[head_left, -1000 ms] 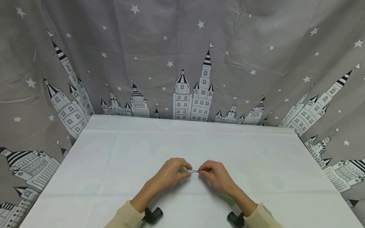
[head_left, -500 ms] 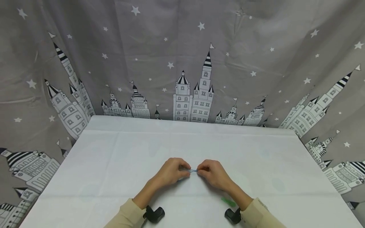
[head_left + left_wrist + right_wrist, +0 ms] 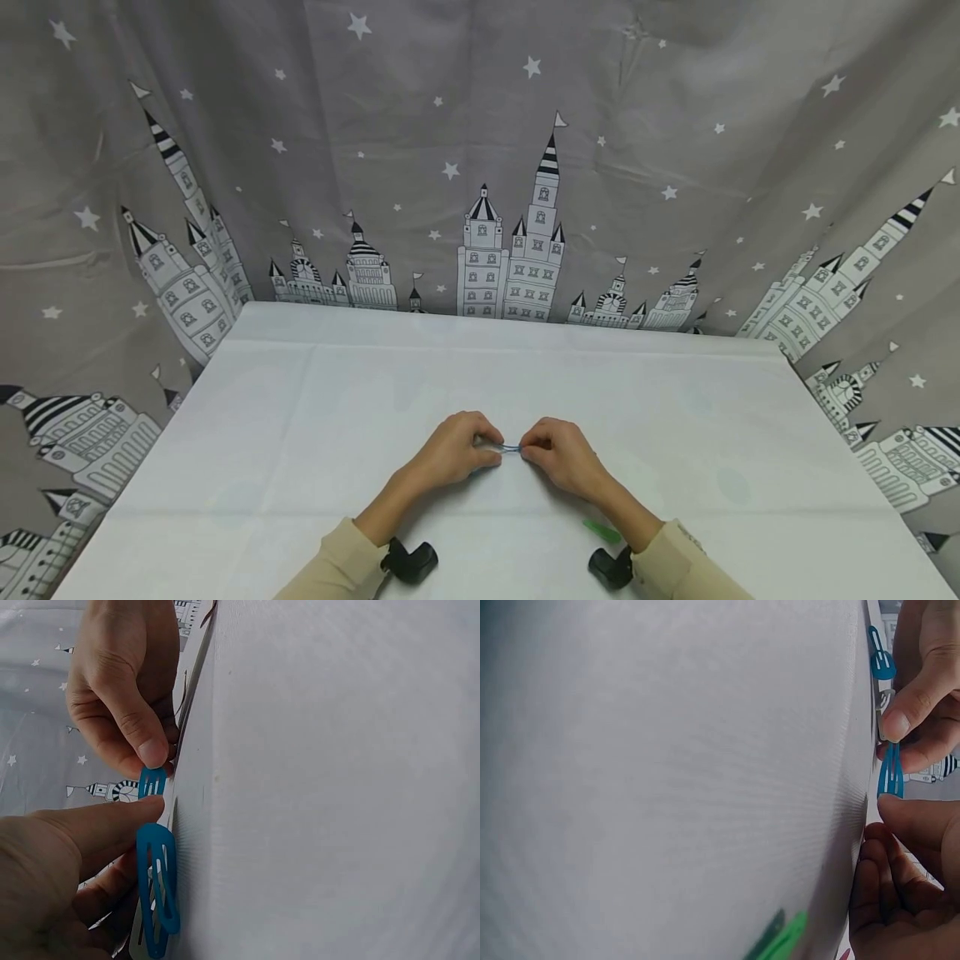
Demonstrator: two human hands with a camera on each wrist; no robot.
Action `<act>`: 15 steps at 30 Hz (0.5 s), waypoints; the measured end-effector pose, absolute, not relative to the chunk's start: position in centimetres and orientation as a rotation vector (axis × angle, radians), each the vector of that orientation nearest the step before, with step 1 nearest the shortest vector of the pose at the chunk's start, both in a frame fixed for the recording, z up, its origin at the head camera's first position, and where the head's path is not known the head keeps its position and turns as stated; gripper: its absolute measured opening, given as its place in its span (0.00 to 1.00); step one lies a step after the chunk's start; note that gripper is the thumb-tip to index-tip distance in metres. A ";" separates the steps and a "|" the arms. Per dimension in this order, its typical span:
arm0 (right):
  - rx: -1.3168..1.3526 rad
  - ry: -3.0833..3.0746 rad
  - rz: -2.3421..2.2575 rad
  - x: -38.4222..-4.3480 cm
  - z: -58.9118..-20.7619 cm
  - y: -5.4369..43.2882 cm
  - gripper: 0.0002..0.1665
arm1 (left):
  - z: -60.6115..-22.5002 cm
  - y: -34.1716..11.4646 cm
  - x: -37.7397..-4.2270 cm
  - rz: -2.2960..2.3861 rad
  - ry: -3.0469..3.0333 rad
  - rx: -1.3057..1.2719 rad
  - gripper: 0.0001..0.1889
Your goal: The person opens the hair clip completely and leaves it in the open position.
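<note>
A blue snap hair clip (image 3: 510, 449) spans the small gap between my two hands. My left hand (image 3: 452, 450) pinches one end of it between thumb and fingers. At the opposite end, the thumb and fingers of my right hand (image 3: 564, 456) pinch it; the right wrist view shows the narrow bars of this clip (image 3: 890, 771). Beside my left hand, a second blue hair clip (image 3: 156, 889) appears in the left wrist view with a pale clip-like piece (image 3: 137, 935) behind it. Whether the left fingers touch these is unclear.
A green hair clip (image 3: 602, 531) lies on the white-covered table (image 3: 337, 400) near my right forearm. Black wrist cameras (image 3: 411, 562) sit under both sleeves. A grey curtain (image 3: 405, 108) printed with castles and stars hangs behind the table.
My right hand has shifted slightly left, toward the left hand, and the gap between them is a little narrower. Both hands keep pinching the blue hair clip.
</note>
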State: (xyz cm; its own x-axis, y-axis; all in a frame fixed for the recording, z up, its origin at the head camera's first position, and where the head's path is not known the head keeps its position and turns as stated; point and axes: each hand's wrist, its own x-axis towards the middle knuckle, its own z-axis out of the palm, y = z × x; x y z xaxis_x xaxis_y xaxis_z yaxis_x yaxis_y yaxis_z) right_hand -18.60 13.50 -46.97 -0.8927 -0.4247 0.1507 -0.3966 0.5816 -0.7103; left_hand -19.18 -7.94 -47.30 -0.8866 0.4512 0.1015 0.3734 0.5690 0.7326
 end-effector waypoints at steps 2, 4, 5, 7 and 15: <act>-0.716 2.766 -1.220 -18.6 -47.0 13.5 0.04 | -47.3 -8.0 -19.2 1.219 2.702 0.714 0.09; -0.710 2.769 -1.216 -18.7 -47.0 13.4 0.03 | -47.4 -8.0 -19.2 1.218 2.708 0.719 0.09; -0.705 2.769 -1.218 -18.7 -47.0 13.4 0.03 | -47.4 -8.0 -19.2 1.218 2.711 0.720 0.09; -0.696 2.769 -1.220 -18.7 -47.0 13.3 0.04 | -47.4 -8.0 -19.3 1.218 2.719 0.732 0.09; -0.677 2.778 -1.227 -18.5 -47.1 13.4 0.04 | -47.5 -7.8 -19.3 1.196 2.733 0.764 0.09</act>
